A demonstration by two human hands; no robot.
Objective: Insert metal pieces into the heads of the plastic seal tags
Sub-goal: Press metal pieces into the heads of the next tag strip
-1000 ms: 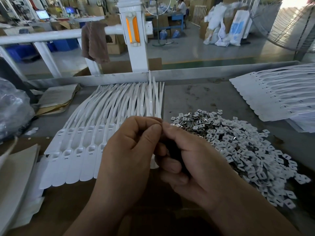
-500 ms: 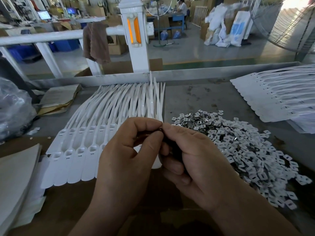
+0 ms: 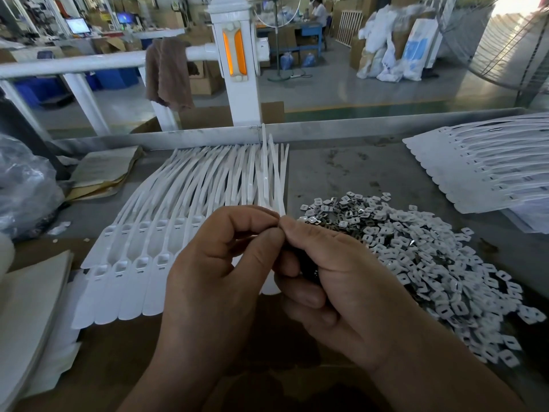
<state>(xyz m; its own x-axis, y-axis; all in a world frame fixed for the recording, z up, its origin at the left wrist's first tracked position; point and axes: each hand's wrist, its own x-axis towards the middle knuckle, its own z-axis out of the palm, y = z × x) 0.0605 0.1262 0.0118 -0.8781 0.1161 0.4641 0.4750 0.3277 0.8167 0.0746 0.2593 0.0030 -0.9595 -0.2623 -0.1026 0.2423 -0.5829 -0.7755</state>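
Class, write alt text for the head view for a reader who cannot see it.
A left hand and a right hand meet at curled fingertips above a workbench; anything pinched between them is hidden. A fan of white plastic seal tags lies behind the left, a heap of white and metal pieces beside the right.

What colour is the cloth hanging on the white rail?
The cloth is brown; the head view shows it.

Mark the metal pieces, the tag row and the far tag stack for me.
metal pieces [image 3: 416,263], head view, middle of the pile.
tag row [image 3: 181,200], head view, straps at mid-row.
tag stack [image 3: 481,169], head view, centre of the top tags.
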